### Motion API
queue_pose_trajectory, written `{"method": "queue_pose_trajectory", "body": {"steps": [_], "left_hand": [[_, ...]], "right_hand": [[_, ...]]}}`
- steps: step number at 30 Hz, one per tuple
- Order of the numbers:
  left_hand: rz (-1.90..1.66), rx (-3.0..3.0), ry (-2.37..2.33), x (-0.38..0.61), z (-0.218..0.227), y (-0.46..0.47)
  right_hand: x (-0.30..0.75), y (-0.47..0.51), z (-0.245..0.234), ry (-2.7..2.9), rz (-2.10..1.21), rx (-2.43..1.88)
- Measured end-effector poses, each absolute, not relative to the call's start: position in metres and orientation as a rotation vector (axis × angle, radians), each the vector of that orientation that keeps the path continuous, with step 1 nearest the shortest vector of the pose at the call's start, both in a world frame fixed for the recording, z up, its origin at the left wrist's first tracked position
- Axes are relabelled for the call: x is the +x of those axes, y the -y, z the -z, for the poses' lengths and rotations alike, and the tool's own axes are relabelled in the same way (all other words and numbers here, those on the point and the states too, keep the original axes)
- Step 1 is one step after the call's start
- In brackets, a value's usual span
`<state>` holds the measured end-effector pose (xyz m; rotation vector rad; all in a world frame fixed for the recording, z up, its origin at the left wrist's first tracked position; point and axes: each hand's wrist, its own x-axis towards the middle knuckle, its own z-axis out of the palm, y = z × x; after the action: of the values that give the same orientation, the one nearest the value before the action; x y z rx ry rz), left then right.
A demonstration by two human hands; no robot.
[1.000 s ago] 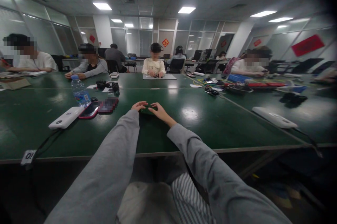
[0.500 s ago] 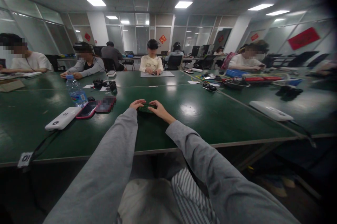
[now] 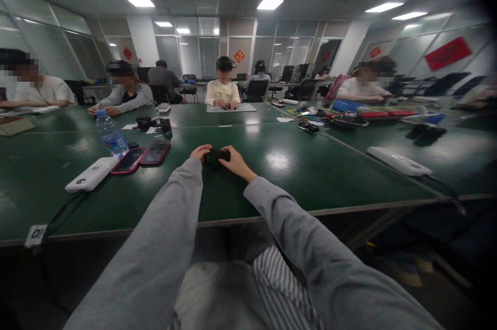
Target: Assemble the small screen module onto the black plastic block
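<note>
Between my two hands is a small dark rectangular object (image 3: 219, 154), black on its upper face. Something greenish shows just below its left part; I cannot make out its kind. My left hand (image 3: 201, 152) grips the left end with fingers bent over it. On the other side my right hand (image 3: 236, 163) pinches the right end between thumb and fingers. Both hands are just above or at the green tabletop (image 3: 229, 195), well in from the front edge.
To the left are a white power bank (image 3: 90, 174) with a cable, two phones in pink cases (image 3: 127, 161), and a water bottle (image 3: 112, 133). Another white power bank (image 3: 399, 161) lies right. Cables and tools (image 3: 345, 120) lie far right. Several people sit around the table.
The object has turned in my hands: a textured green face showed before, and a plain black face shows now. The fingers of both hands have shifted slightly on it.
</note>
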<state>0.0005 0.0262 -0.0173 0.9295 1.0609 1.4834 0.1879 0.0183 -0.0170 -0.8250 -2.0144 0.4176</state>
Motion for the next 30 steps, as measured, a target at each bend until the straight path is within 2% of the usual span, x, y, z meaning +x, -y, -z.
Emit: {"method": "queue_pose_trajectory", "body": {"steps": [12, 30], "left_hand": [[-1.461, 0.937, -1.11, -0.006, 0.035, -0.045], [-1.411, 1.191, -1.166, -0.002, 0.036, -0.036]], "right_hand": [[0.19, -0.024, 0.024, 2.146, -0.325, -0.853], [0.191, 0.001, 0.001, 2.258, 0.184, -0.975]]}}
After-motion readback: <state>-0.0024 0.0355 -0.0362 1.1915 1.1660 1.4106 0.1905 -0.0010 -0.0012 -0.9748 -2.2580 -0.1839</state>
